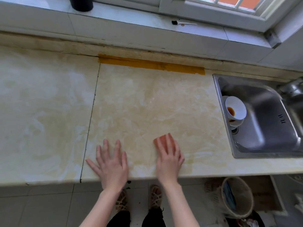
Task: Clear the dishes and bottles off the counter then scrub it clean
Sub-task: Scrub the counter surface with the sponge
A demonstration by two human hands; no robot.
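- Cream-and-white marbled stone is forming the worktop point(147, 104), which is stretching from the left of the view to a steel sink point(268, 136) set into it on the right.
- An orange-pink sponge point(165, 138) is lying on the worktop near its front edge, on the slab left of the sink and well apart from it.
- The right hand point(168, 159) is pressing down flat on the sponge. Its grip is not pinching anything: the fingers are lying straight and close together over the sponge, and only the sponge's far end is showing past the fingertips, slightly blurred.
- The left hand point(111, 164) is resting palm-down on bare stone beside the right hand, clear of the sponge. Its grip is spread wide, fingers fanned out and holding nothing.
- White bowls point(236, 108) are sitting stacked in the sink against its left wall, with the top one tilting and showing a brown stain inside.
- A strip of yellow-brown tape point(150, 63) is running along the back edge of the worktop.
- On the window sill point(131, 15) behind, a dark container point(81, 4) is standing at the left, and a small brush point(183, 23) is lying further right.
- Under the worktop, a bin point(242, 199) is standing on the tiled floor, to the right of the person's sandalled feet point(155, 195).
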